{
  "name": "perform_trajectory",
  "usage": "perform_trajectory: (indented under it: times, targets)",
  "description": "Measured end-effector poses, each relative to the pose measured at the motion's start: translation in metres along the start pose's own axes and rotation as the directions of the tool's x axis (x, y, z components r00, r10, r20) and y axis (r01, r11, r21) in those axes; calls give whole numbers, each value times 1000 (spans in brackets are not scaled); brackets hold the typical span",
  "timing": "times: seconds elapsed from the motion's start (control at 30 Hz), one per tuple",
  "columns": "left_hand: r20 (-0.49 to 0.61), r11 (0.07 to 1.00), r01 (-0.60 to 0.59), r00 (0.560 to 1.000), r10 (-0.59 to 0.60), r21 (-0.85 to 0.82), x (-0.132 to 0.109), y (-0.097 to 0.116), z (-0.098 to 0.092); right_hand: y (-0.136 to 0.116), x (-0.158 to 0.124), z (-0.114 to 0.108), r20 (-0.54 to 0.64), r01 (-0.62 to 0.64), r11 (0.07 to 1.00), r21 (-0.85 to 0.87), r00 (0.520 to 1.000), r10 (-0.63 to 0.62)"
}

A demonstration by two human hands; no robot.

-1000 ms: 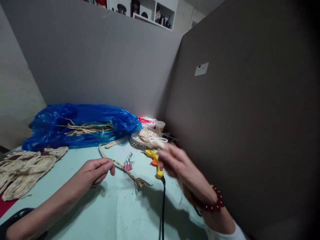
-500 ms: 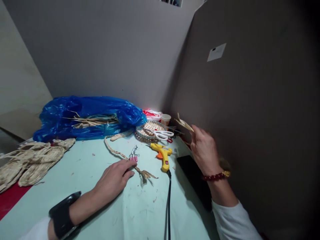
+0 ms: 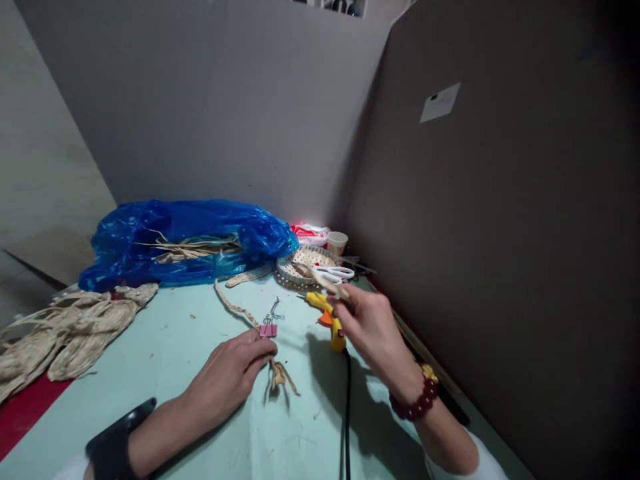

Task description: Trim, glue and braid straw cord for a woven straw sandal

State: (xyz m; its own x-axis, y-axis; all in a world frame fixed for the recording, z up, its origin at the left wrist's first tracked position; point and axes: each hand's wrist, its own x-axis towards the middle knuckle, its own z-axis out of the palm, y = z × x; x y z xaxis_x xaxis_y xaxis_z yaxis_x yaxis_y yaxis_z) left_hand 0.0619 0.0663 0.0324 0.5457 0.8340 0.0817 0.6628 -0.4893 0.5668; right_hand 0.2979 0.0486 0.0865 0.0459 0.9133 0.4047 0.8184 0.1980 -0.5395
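My left hand (image 3: 231,372) lies palm down on the pale green table (image 3: 190,347), fingertips pressed on a braided straw cord (image 3: 239,310) just below a pink binder clip (image 3: 269,329). The cord's frayed loose end (image 3: 278,379) sticks out past my fingers. My right hand (image 3: 369,325) hovers above a yellow glue gun (image 3: 330,319) and pinches a thin dried straw strip (image 3: 320,280) that points up and left. A red bead bracelet sits on that wrist, a black watch on the left one.
A blue plastic bag (image 3: 185,241) with straw lies at the back. A round woven basket (image 3: 306,263) holds white scissors (image 3: 334,273), beside a paper cup (image 3: 337,241). Braided straw bundles (image 3: 65,330) lie at the left. Grey partitions close off the back and right. The glue gun's black cable (image 3: 347,413) runs toward me.
My right hand has come back from the right partition, with the straw strip, to above the glue gun. My left hand stays on the cord, whose frayed end has shifted.
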Motion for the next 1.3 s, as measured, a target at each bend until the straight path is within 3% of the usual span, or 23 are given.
perform_trajectory:
  times: [0.23, 0.47, 0.6, 0.73, 0.97, 1.13, 1.3]
  targets:
    - [-33, 952, 135, 988, -150, -274, -2, -10, -10, -32, -24, 43, 367, -53, 974, 221, 930, -32]
    - [162, 666, 371, 920, -356, -647, -1, -15, 2, -35, -26, 72, 546, -220, 930, 296, 837, 24]
    - [226, 514, 415, 893, -390, -750, -9, -9, 4, -31, -26, 74, 642, -334, 872, 357, 766, 31]
    - [289, 431, 439, 883, -371, -788, -11, -5, 2, -25, -29, 76, 678, -406, 822, 400, 735, 33]
    - [320, 415, 505, 840, -439, -756, -1, 0, 4, -22, -29, 78, 710, -484, 751, 449, 704, 29]
    - [274, 424, 482, 843, -462, -767, 4, 0, 5, -19, -30, 77, 754, -544, 707, 452, 656, 23]
    - [299, 479, 502, 847, -439, -720, 3, -3, 6, -21, -27, 67, 754, -551, 719, 424, 654, 57]
